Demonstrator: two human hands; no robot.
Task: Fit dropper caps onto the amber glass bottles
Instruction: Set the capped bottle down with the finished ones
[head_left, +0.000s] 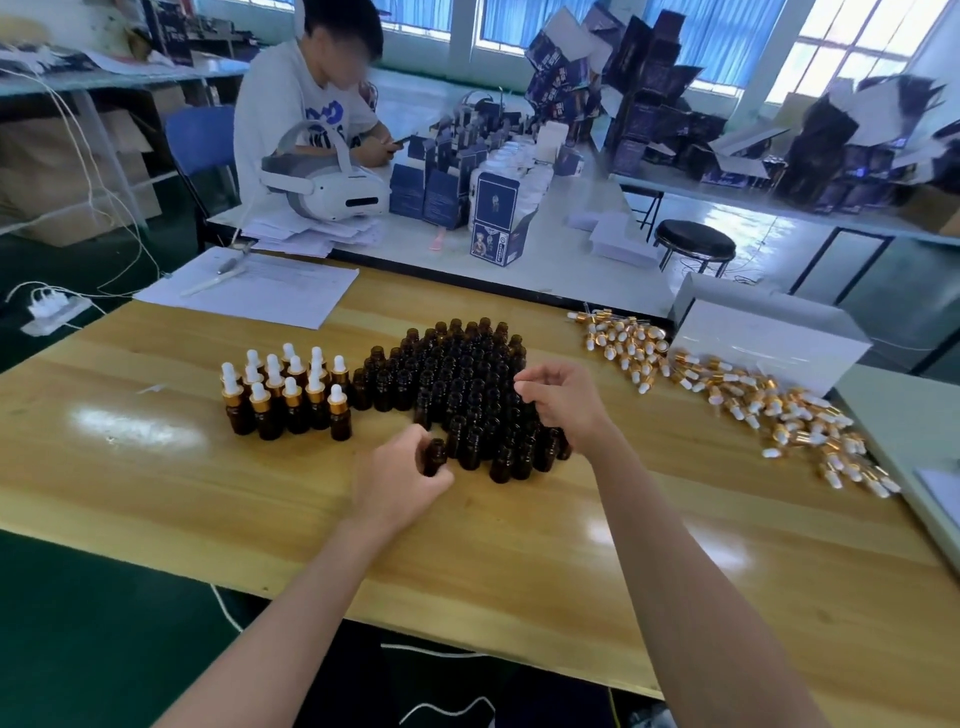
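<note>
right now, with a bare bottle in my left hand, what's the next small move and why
Probably move the right hand to the loose dropper caps on its right and pick one. The left hand grips an uncapped amber bottle, while the right hand appears empty above the uncapped bottles, so a cap is the missing piece.

Legible text: none | blue boxes (494, 200): print blurred | shirt (280, 98): lettering obscured

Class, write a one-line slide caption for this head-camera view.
Left hand grips one uncapped amber bottle; right hand hovers above the uncapped cluster, loose dropper caps to its right.
</note>
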